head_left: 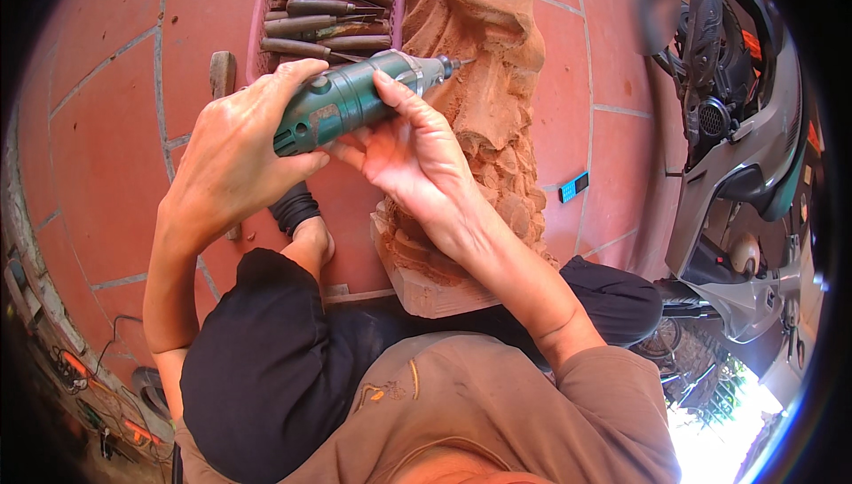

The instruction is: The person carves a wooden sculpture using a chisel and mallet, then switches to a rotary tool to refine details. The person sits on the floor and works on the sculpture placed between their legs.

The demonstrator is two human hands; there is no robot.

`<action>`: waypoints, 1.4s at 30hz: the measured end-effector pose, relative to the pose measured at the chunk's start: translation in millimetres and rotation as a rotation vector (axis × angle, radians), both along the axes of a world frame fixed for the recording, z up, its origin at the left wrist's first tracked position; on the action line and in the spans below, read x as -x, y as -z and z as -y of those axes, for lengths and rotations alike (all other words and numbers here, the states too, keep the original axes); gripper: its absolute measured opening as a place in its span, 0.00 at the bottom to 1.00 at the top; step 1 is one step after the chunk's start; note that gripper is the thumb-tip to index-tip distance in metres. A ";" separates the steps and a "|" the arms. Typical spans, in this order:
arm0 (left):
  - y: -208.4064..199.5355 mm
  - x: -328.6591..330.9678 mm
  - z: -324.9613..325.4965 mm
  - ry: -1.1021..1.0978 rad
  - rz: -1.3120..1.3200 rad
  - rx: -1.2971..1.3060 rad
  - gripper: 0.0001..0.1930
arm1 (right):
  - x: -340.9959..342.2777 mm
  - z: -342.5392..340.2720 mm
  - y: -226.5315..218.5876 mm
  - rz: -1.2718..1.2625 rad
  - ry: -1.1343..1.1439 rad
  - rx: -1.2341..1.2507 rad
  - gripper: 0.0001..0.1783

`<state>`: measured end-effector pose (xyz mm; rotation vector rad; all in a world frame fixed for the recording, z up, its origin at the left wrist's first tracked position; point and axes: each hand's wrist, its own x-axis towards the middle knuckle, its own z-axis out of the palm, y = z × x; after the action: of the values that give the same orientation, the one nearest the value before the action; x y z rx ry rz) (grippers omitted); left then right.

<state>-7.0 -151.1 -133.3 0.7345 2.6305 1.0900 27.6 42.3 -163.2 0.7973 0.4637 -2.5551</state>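
Outermost, red square floor tiles [106, 156] with pale joints extend beneath the work area. A grey-and-black motorbike [745, 182] stands at the person's right. Next in size, from where I stand, is a reddish-brown carved wooden block [493, 102], directly ahead of the person: flowing folds at its far end, knobbly relief nearer, pale squared base. Left of it sits a pink plastic tray [258, 27] of wood-handled carving tools [355, 43].

The dark green cylindrical rotary tool [342, 102] is held above the floor, between tray and person, nose tilted toward the carving. Its housing shows slots at the rear, a round side cap, a scuffed patch and a grey front collar. The left hand [240, 133] grasps the rear; the right hand [417, 160] supports the front, thumb on top. A small blue keypad phone [573, 187] lies right of the carving. The slender metal bit [461, 63] overlaps the wood in view; contact cannot be determined.
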 end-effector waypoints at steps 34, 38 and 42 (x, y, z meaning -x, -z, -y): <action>-25.6 -16.7 27.5 0.177 -0.068 0.147 0.34 | -49.8 29.0 -6.3 0.051 0.031 0.209 0.17; -31.3 -15.1 30.0 0.207 -0.105 0.179 0.34 | -55.7 32.8 -10.6 0.068 0.037 0.259 0.16; -33.4 -11.4 32.1 0.208 -0.087 0.157 0.35 | -52.3 33.5 -12.6 0.049 0.020 0.264 0.16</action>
<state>4.5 -183.2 -99.9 1.0135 2.6004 0.8022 79.9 8.8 -150.6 0.7675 0.0989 -2.5376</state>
